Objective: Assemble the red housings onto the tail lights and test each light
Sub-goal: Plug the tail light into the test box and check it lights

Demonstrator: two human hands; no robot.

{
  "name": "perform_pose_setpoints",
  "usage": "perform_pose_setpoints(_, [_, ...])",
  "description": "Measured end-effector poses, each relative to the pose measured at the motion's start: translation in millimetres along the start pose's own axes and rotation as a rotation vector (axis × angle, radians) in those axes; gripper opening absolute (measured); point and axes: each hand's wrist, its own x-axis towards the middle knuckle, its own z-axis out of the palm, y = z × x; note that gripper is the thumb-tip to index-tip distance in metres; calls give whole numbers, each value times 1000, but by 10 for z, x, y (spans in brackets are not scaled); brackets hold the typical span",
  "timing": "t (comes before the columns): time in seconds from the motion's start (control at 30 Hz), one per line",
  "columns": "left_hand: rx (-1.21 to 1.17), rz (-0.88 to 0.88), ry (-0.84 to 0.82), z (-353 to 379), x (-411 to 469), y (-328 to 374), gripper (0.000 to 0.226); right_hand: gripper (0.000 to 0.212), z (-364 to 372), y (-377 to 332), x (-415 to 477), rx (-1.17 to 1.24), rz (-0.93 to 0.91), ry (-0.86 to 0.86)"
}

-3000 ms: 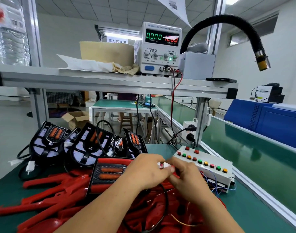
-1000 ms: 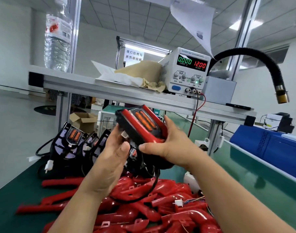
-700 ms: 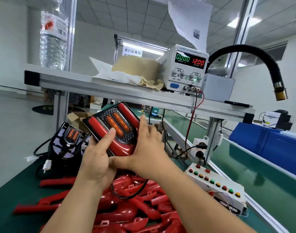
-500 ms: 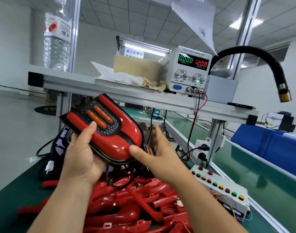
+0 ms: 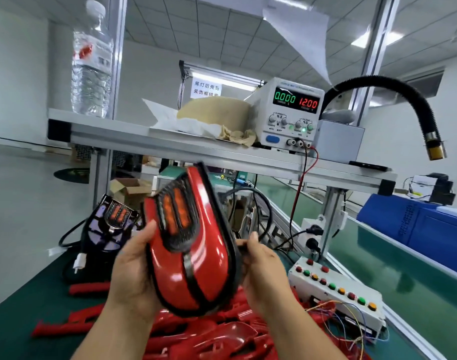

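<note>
- Holding the tail light (image 5: 191, 245), its red housing (image 5: 196, 279) already fitted, in the air above the loose red housings (image 5: 217, 336) piled on the bench; rounded end down, lens side facing the camera.
- Swinging it round: tilted with the lens end pointing left 0.5 s ago, now standing nearly upright and smeared by motion.
- Gripping its left edge with the left hand (image 5: 133, 271), thumb lying on the red face and fingers curled behind.
- Closing the right hand (image 5: 263, 266) back onto it: spread and clear of the lamp 0.5 s ago, now pinching the black rim on the right side, thumb in front, the other fingers hidden behind.
- Trailing a black cable (image 5: 250, 196) in a loop behind the lamp.
- Showing 0.000 and 12.00 on the power supply (image 5: 292, 113), as in the earlier views; possibly drawing no current, though the blur makes it impossible to tell whether the 2 orange strips are lit.
- Having left the connector work beside the button box (image 5: 336, 289) of 3 s ago, probably checking the fit all round before setting this unit aside.
- Leaving the bare tail lights (image 5: 110, 229) at the left awaiting housings, so most of the batch looks undone.
</note>
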Motion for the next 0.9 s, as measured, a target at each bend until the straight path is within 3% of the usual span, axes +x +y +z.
perform_pose_setpoints(0.13, [93, -193, 3, 78, -90, -261, 39, 53, -140, -132, -85, 164, 177, 19])
perform_pose_setpoints(0.27, [80, -265, 46, 117, -111, -399, 40, 54, -281, -152, -240, 238, 268, 23])
perform_pose_setpoints(0.4, [61, -317, 14, 216, -155, -500, 50, 44, -459, -191, -338, 226, 294, -122])
perform_pose_setpoints(0.47, [62, -322, 28, 308, -151, -538, 44, 32, -543, -251, -445, 208, 301, -182])
perform_pose_setpoints(0.57, [109, -348, 1, 481, -111, -602, 42, 49, -787, -346, -544, 233, 226, -126])
perform_pose_setpoints(0.63, [173, -396, -46, 623, -85, -673, 47, 57, -994, -468, -608, 318, 126, 10])
perform_pose_setpoints(0.7, [262, -457, -76, 808, -63, -789, 50, 47, -1172, -617, -712, 379, 38, 132])
perform_pose_setpoints(0.9, [398, -546, 10, 1454, -11, -1496, 55, 20, -1757, -832, -1270, -39, -124, 261])
